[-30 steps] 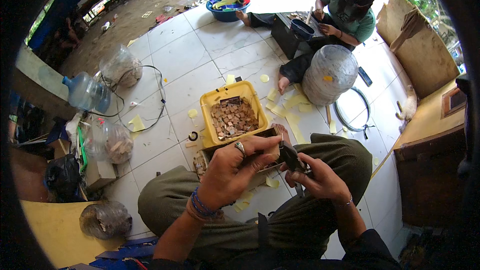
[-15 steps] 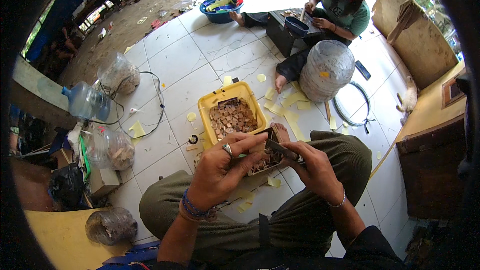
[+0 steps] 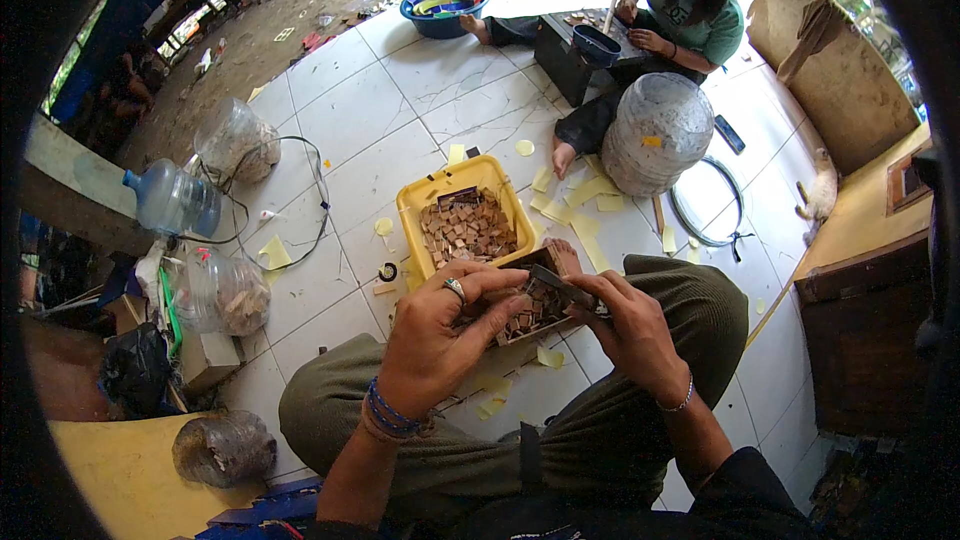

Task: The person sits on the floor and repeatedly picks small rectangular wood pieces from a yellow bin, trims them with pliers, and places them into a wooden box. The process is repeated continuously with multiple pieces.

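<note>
My right hand [image 3: 635, 340] grips a dark, flat, blade-like tool [image 3: 562, 286], whose tip points toward my left hand. My left hand [image 3: 435, 335], with a ring and blue beaded bracelets, has its thumb and forefinger curled toward that tip; anything small between them is too hidden to name. Beneath both hands, between my legs, stands a wooden box [image 3: 518, 338] with small brown pieces in it. Just beyond is a yellow basin [image 3: 410, 202] holding many small, flat, square wooden pieces [image 3: 470, 230].
Yellow paper scraps [image 3: 590, 240] lie across the white tiles. Ahead on the right, a person in a green shirt [image 3: 705, 25] sits at a black box [image 3: 560, 60]. Nearby are a large plastic container [image 3: 655, 140] and a coiled cable [image 3: 735, 230]. Plastic bottles [image 3: 180, 202] stand left.
My thumb and forefinger on the left have shifted slightly, and the pale piece near their tips no longer shows clearly. The blade-like tool has moved slightly. The person opposite has shifted their hands.
</note>
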Motion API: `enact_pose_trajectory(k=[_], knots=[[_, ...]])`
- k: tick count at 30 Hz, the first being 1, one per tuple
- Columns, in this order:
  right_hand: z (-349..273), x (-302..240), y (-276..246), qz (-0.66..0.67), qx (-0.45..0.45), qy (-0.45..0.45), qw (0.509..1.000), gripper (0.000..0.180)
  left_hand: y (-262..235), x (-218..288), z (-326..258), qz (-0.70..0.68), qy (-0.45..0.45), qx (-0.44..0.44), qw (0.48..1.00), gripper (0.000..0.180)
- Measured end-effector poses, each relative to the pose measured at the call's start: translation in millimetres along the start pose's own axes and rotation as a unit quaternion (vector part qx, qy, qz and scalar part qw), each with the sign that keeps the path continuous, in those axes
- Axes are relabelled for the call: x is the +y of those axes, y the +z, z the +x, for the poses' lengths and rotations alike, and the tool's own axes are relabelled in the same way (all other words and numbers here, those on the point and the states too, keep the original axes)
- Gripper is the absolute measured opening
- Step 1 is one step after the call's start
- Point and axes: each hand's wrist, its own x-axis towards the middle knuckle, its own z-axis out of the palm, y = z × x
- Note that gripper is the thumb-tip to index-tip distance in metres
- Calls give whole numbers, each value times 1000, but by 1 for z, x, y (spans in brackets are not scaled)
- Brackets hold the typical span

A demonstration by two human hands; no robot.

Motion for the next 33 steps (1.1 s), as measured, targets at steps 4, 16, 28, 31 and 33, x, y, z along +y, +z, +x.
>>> enact_pose_trajectory(k=[4,16,28,31,33], knots=[[-2,1,2,-35,-2,-1,999,37,1,3,-1,17,-32,13,999,25],[-6,7,10,-82,-13,-3,997,60,1,4,-3,27,-84,12,996,30],[-7,-1,16,-92,51,-24,994,41,15,-6,-4,-126,-188,3,974,21],[-7,-1,16,-82,42,-19,996,42,14,-4,-4,-115,-174,-2,978,19],[-7,-1,15,-86,39,-19,995,42,13,-2,-4,-115,-175,0,978,19]])
